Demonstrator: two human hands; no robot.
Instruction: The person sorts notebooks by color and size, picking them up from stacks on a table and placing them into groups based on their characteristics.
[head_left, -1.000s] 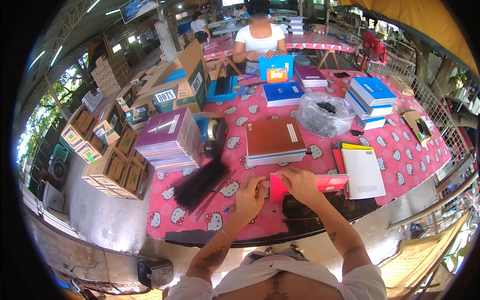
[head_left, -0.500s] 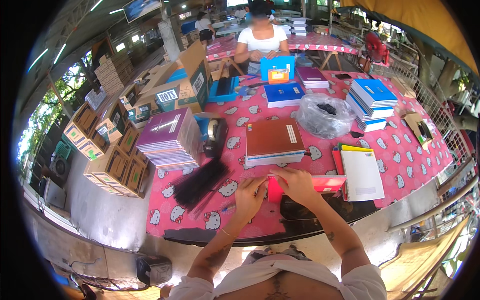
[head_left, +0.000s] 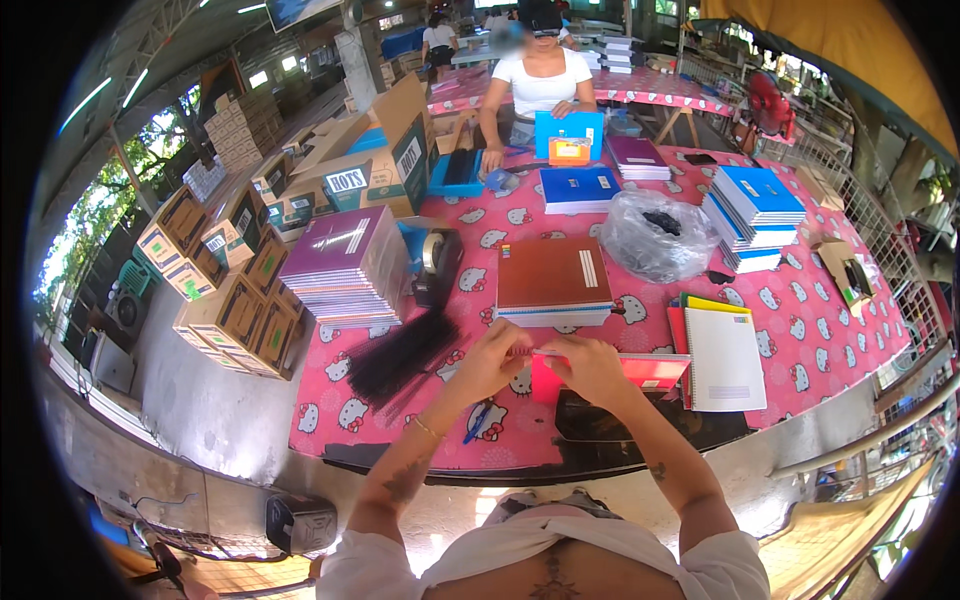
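Note:
A red notebook point(head_left: 650, 371) stands on its long edge near the table's front, and my right hand point(head_left: 588, 366) grips its left end from above. Just left of that end, my left hand point(head_left: 488, 362) is closed in a pinch; whatever sits between its fingertips is too small to make out. Left of my hands lies a loose bundle of thin black strands point(head_left: 402, 362). A blue pen point(head_left: 478, 422) rests below my left wrist. Beyond my hands is a stack of notebooks with a brown cover point(head_left: 553, 274) on top. Right of the red notebook lies a white spiral notebook point(head_left: 724, 360).
Purple notebooks point(head_left: 340, 265) and a black tape dispenser point(head_left: 437, 268) stand at left. Further back are a clear plastic bag point(head_left: 658, 238), stacked blue notebooks point(head_left: 755, 215) and an open carton point(head_left: 375, 175). Across the table stands another person point(head_left: 542, 85) with a blue folder point(head_left: 568, 135).
My left hand has moved slightly away from the red notebook's end and up. My right hand keeps its grip. The person opposite has lowered one hand to the table at left.

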